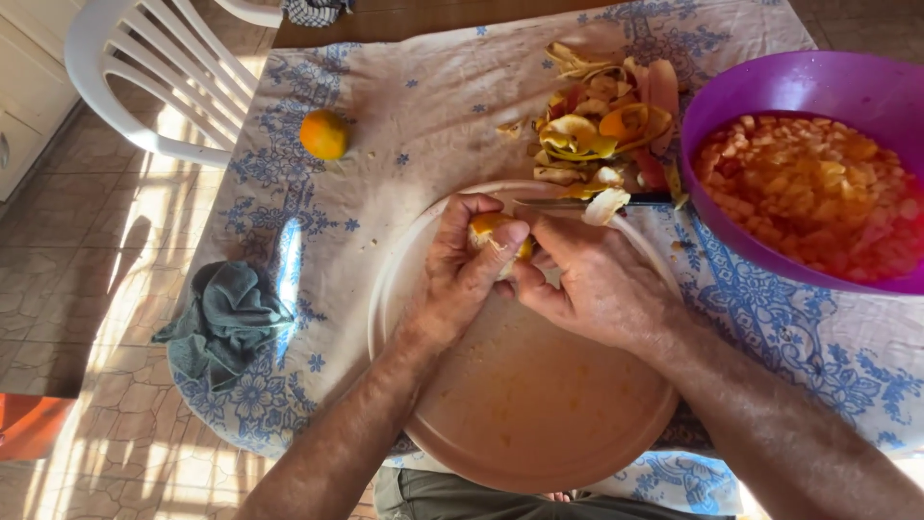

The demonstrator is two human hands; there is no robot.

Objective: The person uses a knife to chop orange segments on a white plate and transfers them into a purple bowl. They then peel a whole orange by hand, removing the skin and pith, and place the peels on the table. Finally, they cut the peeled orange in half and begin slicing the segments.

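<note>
Fruit (496, 234), orange and half-peeled, sits clamped in my left hand (460, 274) over the round tray (539, 404) so drips land there; my right hand (592, 284) pinches narrow at its peel; peelings (602, 125) heaped beyond, purple bowl (770, 91) alongside.

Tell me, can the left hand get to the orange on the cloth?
Probably yes. The orange lies alone on the cloth, beyond the plate, with nothing between. But the left hand already holds a part-peeled fruit, so its grip is full.

Head camera, close, downward over table (404, 116)
</note>
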